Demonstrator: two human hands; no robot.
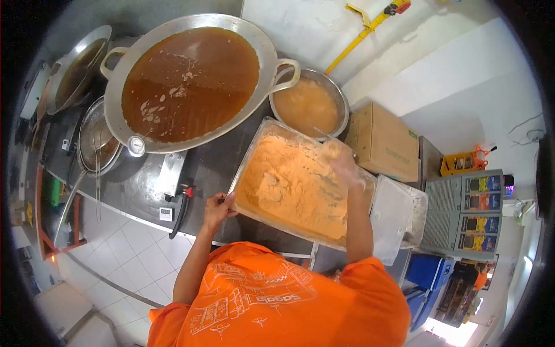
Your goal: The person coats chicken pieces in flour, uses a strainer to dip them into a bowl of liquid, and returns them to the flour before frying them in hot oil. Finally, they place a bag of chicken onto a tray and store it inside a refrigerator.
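Observation:
A clear rectangular tub (247, 217) holds a bed of orange flour (289, 179), with a clump (269, 188) at its left part. My left hand (221, 209) grips the tub's near left rim, fingers closed on it. Over the tub's far right side is my right hand (342, 165), pale with flour and smeared by motion. Its fingers and anything in them cannot be made out. Just beyond that hand stands a metal bowl (345, 110) of cloudy orange liquid (306, 104). A thin metal strip (321, 132) shows at its near rim.
A large wok (267, 52) of brown oil, with a dial thermometer (136, 146) on its rim, stands at the back left. A strainer (95, 136) and a second wok (104, 34) lie farther left. Right of the tub are a cardboard box (384, 141) and a clear container (393, 214).

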